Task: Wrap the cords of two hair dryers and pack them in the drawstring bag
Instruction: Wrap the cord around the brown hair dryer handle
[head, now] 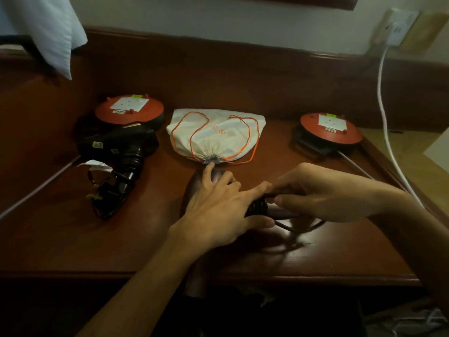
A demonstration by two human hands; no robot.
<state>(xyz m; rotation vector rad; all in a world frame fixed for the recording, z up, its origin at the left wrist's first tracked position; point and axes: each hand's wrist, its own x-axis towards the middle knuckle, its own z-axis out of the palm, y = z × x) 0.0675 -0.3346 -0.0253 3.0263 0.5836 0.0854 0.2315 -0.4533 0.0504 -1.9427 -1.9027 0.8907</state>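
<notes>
At the lower centre of the frame, the left hand [213, 210] lies with fingers spread over a dark brownish hair dryer [194, 188] on the wooden worktop [73, 239] — its grip is open, pressing the body down rather than curling round it. Just to the right, the right hand [323, 195] has a closed grip: thumb and fingers pinch the black cord [301, 226] next to the ribbed black collar [258, 207] at the dryer's handle end. A loop of that cord trails blurred below the right hand, so how many turns are wound cannot be told.

The white drawstring bag [216, 135] sits in the middle of the frame, just beyond the left fingertips, its mouth gathered shut and pointing toward the person, orange strings lying across the cloth. At centre left a black hair dryer [121, 144] lies on the worktop with its cord bundled below its handle and a white tag attached.

Two round red-topped cord reels stand behind — one [128, 110] at upper left touching the black dryer, the other [330, 130] at the right. A white cable [384, 113] runs down from a wall socket [396, 30] at upper right.
</notes>
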